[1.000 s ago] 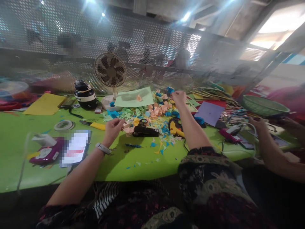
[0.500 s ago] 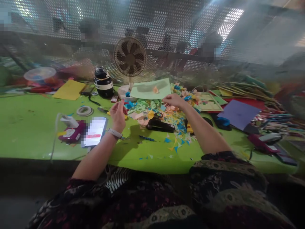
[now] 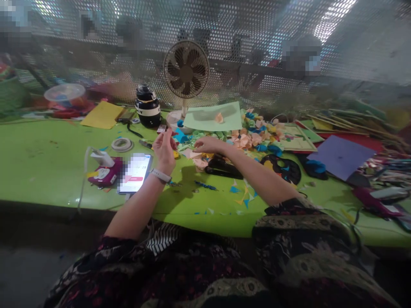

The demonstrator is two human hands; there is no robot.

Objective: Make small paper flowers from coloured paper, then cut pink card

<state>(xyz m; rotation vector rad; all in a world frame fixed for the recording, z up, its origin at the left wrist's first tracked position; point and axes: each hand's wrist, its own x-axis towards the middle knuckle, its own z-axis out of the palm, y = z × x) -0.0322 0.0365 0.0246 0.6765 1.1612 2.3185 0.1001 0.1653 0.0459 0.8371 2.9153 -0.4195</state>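
Observation:
My left hand (image 3: 165, 150) is raised above the green table, thumb and fingertips pinched together. Red shows at its fingers; whatever they pinch is too small to name. Just to its right, my right hand (image 3: 210, 145) hovers palm down over paper scraps, its fingers bent and close together; I cannot make out anything in them. Beneath the right wrist lies a black stapler (image 3: 223, 168), partly covered by the forearm. Behind the hands, a light green paper sheet (image 3: 205, 117) carries one peach paper piece (image 3: 219, 117). Peach, green and blue folded paper pieces (image 3: 247, 139) are heaped beside it.
A fan (image 3: 186, 72) and a black jar-shaped bottle (image 3: 147, 109) stand at the back. Left are a tape roll (image 3: 122, 144), a lit phone (image 3: 135, 173) and a purple device (image 3: 107, 173) with a cable. Purple paper (image 3: 345, 156) lies right. A mesh screen (image 3: 224, 85) rises behind.
My right hand has moved left, from beside the green sheet's right corner to near my left hand. My left hand stays raised and pinched. The view has shifted slightly.

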